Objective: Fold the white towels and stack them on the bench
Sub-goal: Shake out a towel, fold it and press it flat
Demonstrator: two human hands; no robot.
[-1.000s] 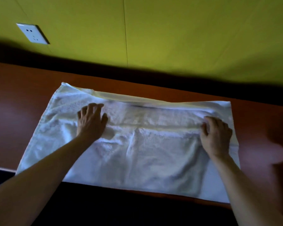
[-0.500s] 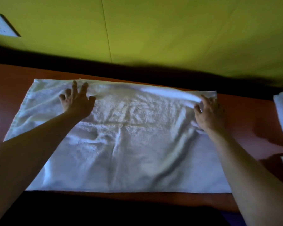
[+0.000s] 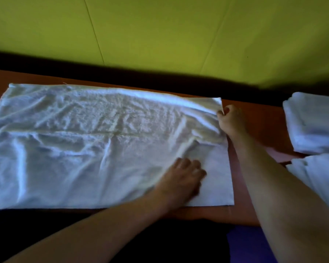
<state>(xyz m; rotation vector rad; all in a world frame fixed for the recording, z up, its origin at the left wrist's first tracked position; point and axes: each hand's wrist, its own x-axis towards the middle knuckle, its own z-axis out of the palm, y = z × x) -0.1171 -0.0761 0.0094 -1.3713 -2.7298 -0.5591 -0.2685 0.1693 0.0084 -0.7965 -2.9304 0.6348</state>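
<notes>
A white towel (image 3: 95, 141) lies spread, wrinkled, across the reddish-brown bench (image 3: 254, 114). My right hand (image 3: 229, 119) pinches the towel's far right corner at its right edge. My left hand (image 3: 182, 179) lies on the towel near its near right corner, blurred, fingers pointing toward the right edge. A folded white towel (image 3: 311, 124) sits on the bench at the far right, and another white towel (image 3: 323, 175) lies just in front of it, cut off by the frame.
A yellow-green wall (image 3: 160, 29) rises behind the bench, with a dark gap along its base. The bench's front edge runs below the towel. Something purple (image 3: 251, 245) shows below the bench at the bottom right.
My left hand has swept from the towel's far left part across to its near right corner. My right hand slid off the far edge to the right corner and pinched it. The view shifted right.
</notes>
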